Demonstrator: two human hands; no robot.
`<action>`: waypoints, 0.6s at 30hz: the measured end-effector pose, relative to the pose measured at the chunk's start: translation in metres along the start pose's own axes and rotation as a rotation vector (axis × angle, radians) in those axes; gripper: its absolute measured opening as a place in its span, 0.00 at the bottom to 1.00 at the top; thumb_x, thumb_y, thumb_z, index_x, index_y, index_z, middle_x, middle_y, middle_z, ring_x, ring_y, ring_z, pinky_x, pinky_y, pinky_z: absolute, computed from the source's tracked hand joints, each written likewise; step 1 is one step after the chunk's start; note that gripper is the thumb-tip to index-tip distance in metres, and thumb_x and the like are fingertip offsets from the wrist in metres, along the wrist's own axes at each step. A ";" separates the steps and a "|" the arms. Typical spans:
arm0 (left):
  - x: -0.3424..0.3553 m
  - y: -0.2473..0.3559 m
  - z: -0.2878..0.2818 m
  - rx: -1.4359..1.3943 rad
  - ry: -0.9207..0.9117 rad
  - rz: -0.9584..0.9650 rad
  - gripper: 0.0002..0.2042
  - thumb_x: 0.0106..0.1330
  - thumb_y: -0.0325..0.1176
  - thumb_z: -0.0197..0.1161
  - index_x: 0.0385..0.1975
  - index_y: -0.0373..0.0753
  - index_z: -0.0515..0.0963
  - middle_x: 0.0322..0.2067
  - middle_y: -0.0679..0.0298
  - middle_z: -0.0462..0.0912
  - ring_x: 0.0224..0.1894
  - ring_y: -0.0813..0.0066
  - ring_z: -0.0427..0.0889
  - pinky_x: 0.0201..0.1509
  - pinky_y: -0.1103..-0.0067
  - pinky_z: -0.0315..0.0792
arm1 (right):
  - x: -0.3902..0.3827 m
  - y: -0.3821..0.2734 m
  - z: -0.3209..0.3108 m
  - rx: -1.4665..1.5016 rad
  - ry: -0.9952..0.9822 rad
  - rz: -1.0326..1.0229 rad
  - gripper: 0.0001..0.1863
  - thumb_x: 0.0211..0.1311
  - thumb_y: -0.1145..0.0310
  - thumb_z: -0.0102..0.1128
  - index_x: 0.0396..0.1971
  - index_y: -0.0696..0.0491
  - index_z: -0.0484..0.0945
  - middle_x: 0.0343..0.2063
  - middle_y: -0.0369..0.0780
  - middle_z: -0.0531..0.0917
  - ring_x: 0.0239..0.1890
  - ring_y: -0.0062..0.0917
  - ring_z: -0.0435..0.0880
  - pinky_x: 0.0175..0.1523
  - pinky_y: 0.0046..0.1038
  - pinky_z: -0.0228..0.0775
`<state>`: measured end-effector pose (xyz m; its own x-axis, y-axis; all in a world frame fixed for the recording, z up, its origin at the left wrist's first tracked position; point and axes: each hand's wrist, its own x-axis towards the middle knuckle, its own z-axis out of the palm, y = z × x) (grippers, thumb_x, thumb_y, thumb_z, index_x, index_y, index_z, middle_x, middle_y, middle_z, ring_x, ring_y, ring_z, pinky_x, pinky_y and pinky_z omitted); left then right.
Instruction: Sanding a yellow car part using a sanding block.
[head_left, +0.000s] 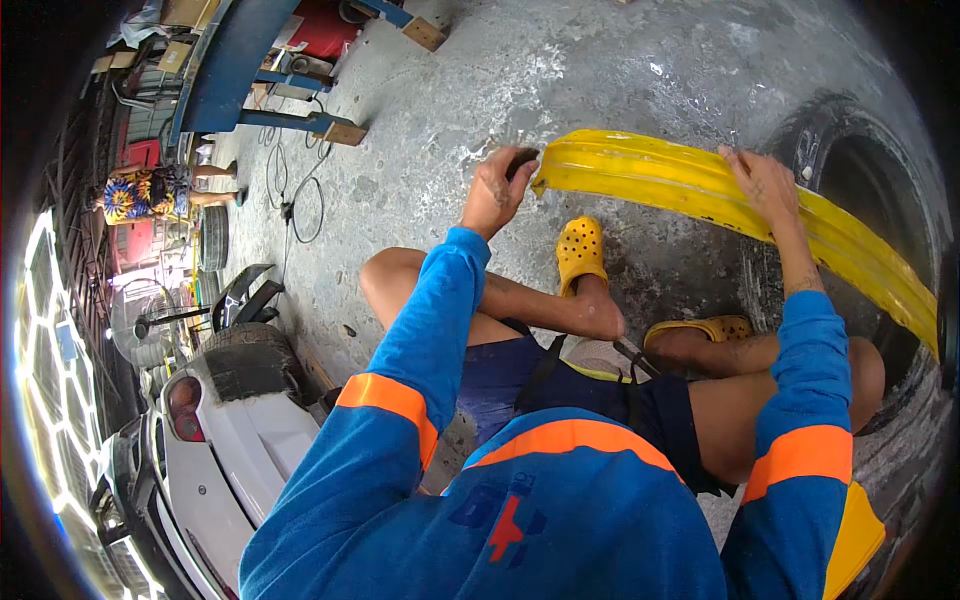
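Observation:
A long, curved yellow panel strip point(640, 170) with scuffed ridges spans from the middle of the view to the right rim. My right hand point(768, 190) is closed over its upper edge, thumb and fingers on either side. Just off the strip's left end is my left hand point(492, 192), its fingers bent around a small dark piece point(520, 162) whose kind I cannot make out. A narrow gap seems to lie between that piece and the strip. Beneath the strip's right half is a black tyre point(840, 120) on the floor.
Yellow clogs point(580, 250) are on my feet, below the strip. A white car body part point(235, 420) with a tail light lies at left. Farther off are a blue steel frame point(225, 70), a black cable point(308, 210) and a person point(145, 195) in a patterned shirt.

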<state>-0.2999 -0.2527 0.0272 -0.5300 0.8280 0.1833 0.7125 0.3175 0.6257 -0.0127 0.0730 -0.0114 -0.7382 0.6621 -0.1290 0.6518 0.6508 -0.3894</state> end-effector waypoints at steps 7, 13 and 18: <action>0.010 -0.016 0.002 -0.076 -0.264 0.229 0.11 0.67 0.18 0.61 0.47 0.32 0.82 0.54 0.51 0.72 0.47 0.53 0.84 0.49 0.68 0.82 | 0.003 0.000 0.000 0.016 0.005 -0.014 0.38 0.74 0.35 0.44 0.32 0.59 0.83 0.30 0.54 0.84 0.40 0.53 0.83 0.49 0.49 0.71; 0.021 -0.032 -0.004 -0.036 -0.405 0.293 0.12 0.68 0.18 0.60 0.50 0.35 0.81 0.52 0.54 0.72 0.50 0.57 0.82 0.54 0.70 0.80 | 0.004 -0.001 -0.001 -0.059 -0.035 0.046 0.38 0.74 0.33 0.44 0.32 0.56 0.86 0.30 0.53 0.86 0.41 0.51 0.86 0.51 0.49 0.74; 0.027 -0.041 -0.012 0.052 -0.468 0.383 0.13 0.68 0.20 0.61 0.51 0.36 0.80 0.48 0.52 0.74 0.50 0.52 0.79 0.54 0.67 0.77 | 0.004 -0.003 0.001 -0.047 -0.048 0.044 0.36 0.75 0.36 0.45 0.37 0.57 0.86 0.29 0.54 0.85 0.39 0.52 0.84 0.48 0.50 0.72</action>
<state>-0.3488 -0.2489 0.0159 0.0188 0.9994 0.0280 0.8405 -0.0310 0.5410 -0.0177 0.0737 -0.0114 -0.7154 0.6726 -0.1892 0.6904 0.6390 -0.3392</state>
